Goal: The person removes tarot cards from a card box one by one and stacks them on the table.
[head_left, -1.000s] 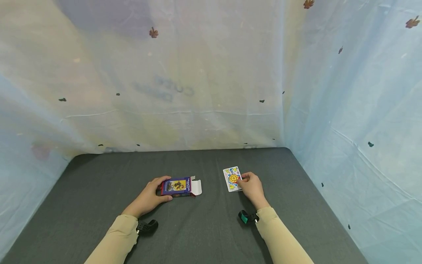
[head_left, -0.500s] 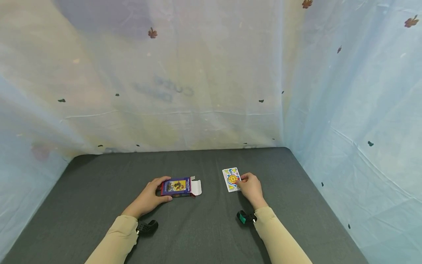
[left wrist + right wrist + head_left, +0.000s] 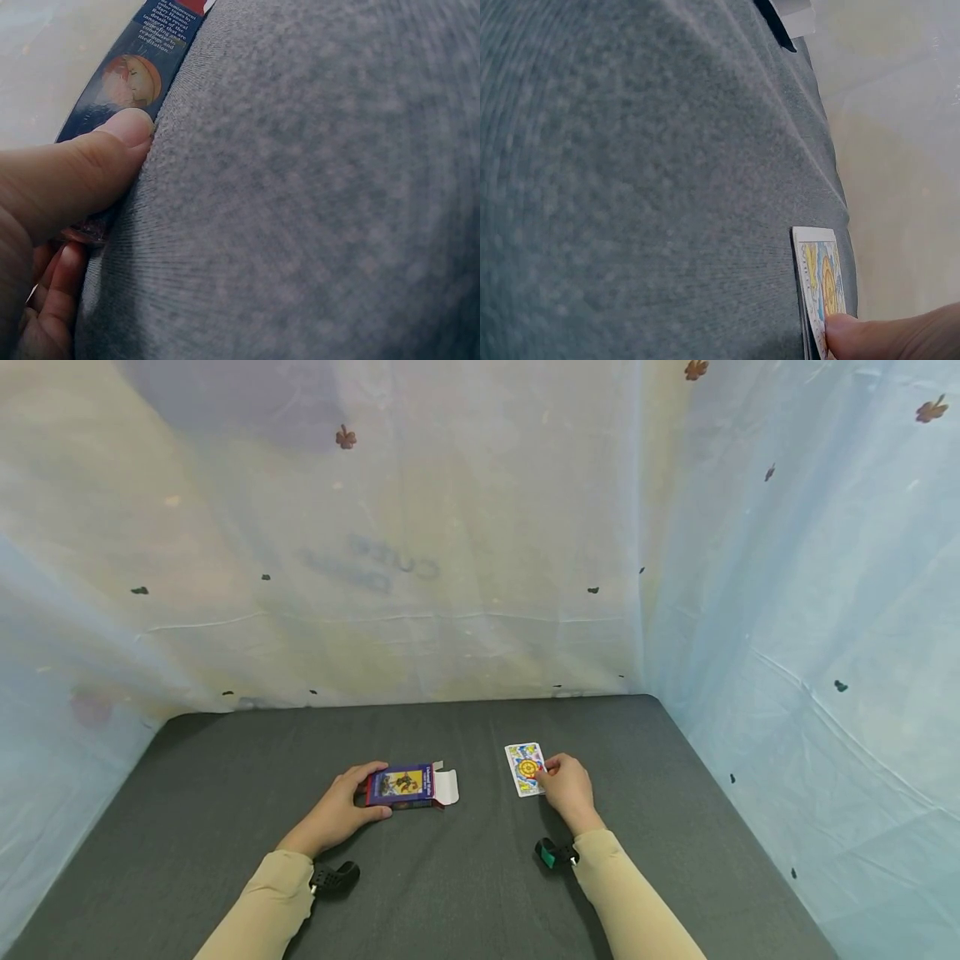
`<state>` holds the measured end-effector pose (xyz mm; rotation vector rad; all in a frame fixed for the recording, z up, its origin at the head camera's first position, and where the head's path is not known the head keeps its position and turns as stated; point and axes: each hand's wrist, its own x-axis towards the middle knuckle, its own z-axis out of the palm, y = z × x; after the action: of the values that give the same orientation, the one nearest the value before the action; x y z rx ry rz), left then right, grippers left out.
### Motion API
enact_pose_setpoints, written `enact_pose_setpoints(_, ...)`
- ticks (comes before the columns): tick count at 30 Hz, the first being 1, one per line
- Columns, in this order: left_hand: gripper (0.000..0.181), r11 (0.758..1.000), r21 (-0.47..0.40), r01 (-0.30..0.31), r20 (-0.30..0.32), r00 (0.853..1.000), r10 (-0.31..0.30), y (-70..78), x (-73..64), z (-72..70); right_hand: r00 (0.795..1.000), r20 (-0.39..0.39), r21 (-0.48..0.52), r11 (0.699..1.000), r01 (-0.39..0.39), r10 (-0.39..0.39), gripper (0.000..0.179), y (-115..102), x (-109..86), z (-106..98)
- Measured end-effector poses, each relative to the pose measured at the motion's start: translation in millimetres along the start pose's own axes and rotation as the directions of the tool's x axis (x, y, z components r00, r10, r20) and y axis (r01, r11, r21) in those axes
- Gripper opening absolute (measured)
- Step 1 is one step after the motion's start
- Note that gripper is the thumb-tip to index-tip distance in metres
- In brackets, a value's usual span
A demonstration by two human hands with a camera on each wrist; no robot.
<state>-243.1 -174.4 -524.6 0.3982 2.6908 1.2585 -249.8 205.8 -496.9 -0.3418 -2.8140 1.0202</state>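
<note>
A blue and purple card box (image 3: 401,783) with a yellow picture lies flat on the dark grey tabletop, its white end flap open toward the right. My left hand (image 3: 337,810) grips the closed end, thumb along the near side. In the left wrist view the thumb presses the box's narrow printed side (image 3: 131,79). To the right, a white-edged, colourful card with a wheel design (image 3: 525,767) is pinched at its right edge by my right hand (image 3: 572,792). In the right wrist view the thumb lies on the picture card (image 3: 821,277), with at least one more card edge beneath it.
The dark grey cloth-covered table (image 3: 450,877) reaches back to a pale patterned curtain (image 3: 480,527), with another pale curtain (image 3: 810,610) along the right side. Black wrist straps (image 3: 336,878) hang under both sleeves.
My right hand has shifted slightly left and toward me with the card. The left hand and the box stay where they were.
</note>
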Motion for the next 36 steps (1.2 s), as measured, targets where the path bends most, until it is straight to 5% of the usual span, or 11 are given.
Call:
enact_pose_setpoints(14,0.077,1.0,0.015,-0.006,-0.016,1.0,0.006,2.9,-1.0,0.3,1.0,-0.011,-0.025,1.0,0.014,-0.014,0.019,-2,-2.6,1)
enact_pose_setpoints(26,0.079,1.0,0.025,0.001,-0.016,1.0,-0.001,0.9,-1.0,0.3,0.994,-0.072,0.116,0.991,-0.07,0.079,0.064,-8,-4.9,16)
enact_pose_setpoints(36,0.079,1.0,0.023,0.002,-0.013,1.0,-0.001,0.8,-0.2,0.9,0.986,-0.143,0.038,0.996,-0.084,0.088,0.079,-22,-5.8,31)
